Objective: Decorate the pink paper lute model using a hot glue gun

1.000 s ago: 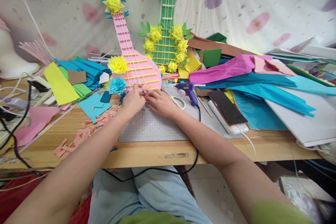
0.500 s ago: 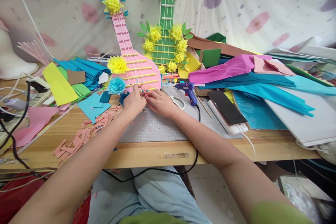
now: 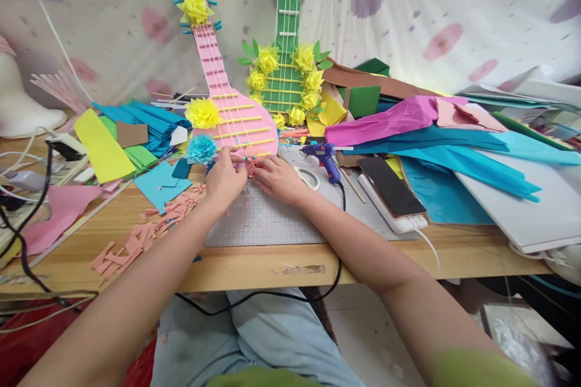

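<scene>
At the lower edge of the pink paper lute (image 3: 246, 110), my left hand (image 3: 226, 180) and my right hand (image 3: 279, 180) are close together over the cutting mat (image 3: 265, 224). Their fingers are bent and pressed around a small pinkish piece (image 3: 250, 163), with bits of blue near it; its details are too small to make out. A blue paper flower (image 3: 201, 149) and a yellow paper flower (image 3: 202, 113) sit on the lute's left side, just beyond my left hand. To the right of my right hand lie a roll of white tape (image 3: 307, 178) and a purple glue gun (image 3: 327, 162).
Pink paper scraps (image 3: 131, 245) are scattered at the left. Behind stands a green paper instrument (image 3: 285, 81) with yellow flowers. A phone (image 3: 391, 186) rests on a white power strip at right, near stacked crepe paper (image 3: 458, 157). The glue gun's black cord (image 3: 338, 275) hangs over the table edge.
My left hand has shifted slightly left, and more of the small piece shows between the hands. My right hand has stayed nearly in place.
</scene>
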